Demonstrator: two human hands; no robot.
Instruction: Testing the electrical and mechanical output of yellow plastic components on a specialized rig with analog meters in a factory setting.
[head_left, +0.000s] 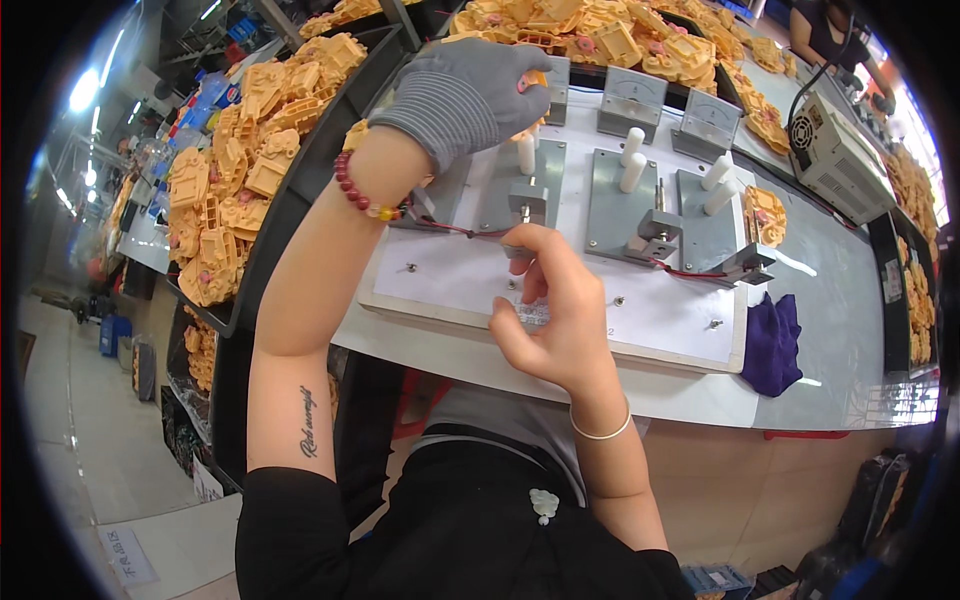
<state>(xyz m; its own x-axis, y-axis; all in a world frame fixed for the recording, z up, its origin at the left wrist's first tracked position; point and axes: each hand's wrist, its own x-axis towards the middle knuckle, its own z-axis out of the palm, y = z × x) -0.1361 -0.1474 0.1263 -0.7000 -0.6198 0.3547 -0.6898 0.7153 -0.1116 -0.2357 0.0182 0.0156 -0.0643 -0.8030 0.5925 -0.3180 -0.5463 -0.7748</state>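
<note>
My left hand [462, 98], in a grey knit glove, reaches over the far left part of a white test board. Its fingers are curled round a yellow-orange moulded plastic part [531, 82] with a pink spot; the glove hides most of the part. My bare right hand [562, 315] is lower, its thumb and index finger curved and apart. The index fingertip is at a small metal clamp block [527, 203] on a grey plate; whether it touches cannot be made out. White posts [632, 172] stand on the neighbouring grey plate [608, 222].
Clear-fronted meters [634, 100] line the board's far edge. Black bins hold heaped yellow parts [240, 190] at left and parts [610, 40] at the back. One part [765, 215] lies right of the plates, near a purple cloth [772, 345]. A boxy instrument [840, 155] and another person [835, 40] are far right.
</note>
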